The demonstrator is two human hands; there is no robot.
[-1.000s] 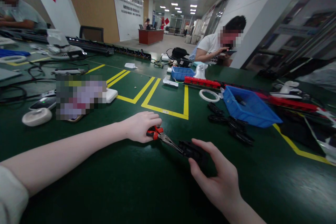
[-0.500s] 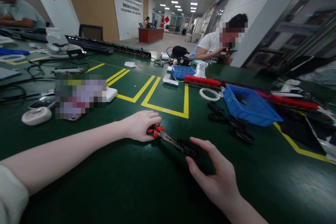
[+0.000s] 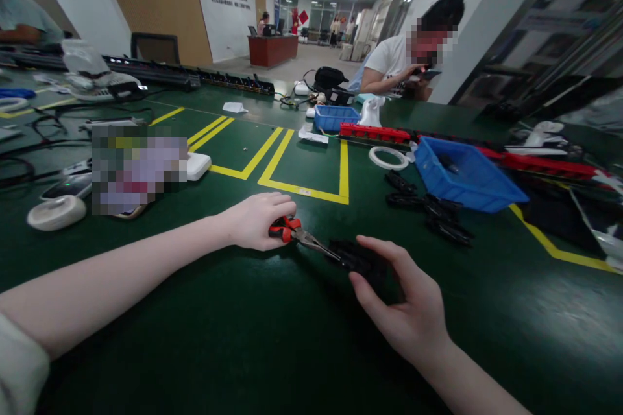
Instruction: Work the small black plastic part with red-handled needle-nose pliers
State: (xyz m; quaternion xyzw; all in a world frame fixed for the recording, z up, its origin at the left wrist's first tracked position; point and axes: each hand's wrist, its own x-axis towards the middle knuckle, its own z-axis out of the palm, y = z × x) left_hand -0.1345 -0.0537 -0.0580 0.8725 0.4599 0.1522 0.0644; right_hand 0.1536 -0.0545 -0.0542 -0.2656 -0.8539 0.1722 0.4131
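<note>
Closed around the red-and-black handles of long-nose pliers (image 3: 315,246) is my left hand (image 3: 260,222). The jaws point right, and their tips meet a small black plastic part (image 3: 360,258). My right hand (image 3: 406,301) has its thumb and fingers on either side of that part and grips it above the green table. Dark on dark, the part's exact shape and how the tips sit in it are hard to make out.
Several similar black parts (image 3: 440,220) lie right of centre beside a blue bin (image 3: 467,178). A white tape ring (image 3: 388,157) and a red strip (image 3: 374,132) lie behind. A phone (image 3: 141,175) and a white box (image 3: 198,166) sit left. Across the table sits a person (image 3: 384,71).
The view has tilted and shifted slightly. My right hand has moved a little rightward with its fingers slightly wider. The pliers still meet the black part.
</note>
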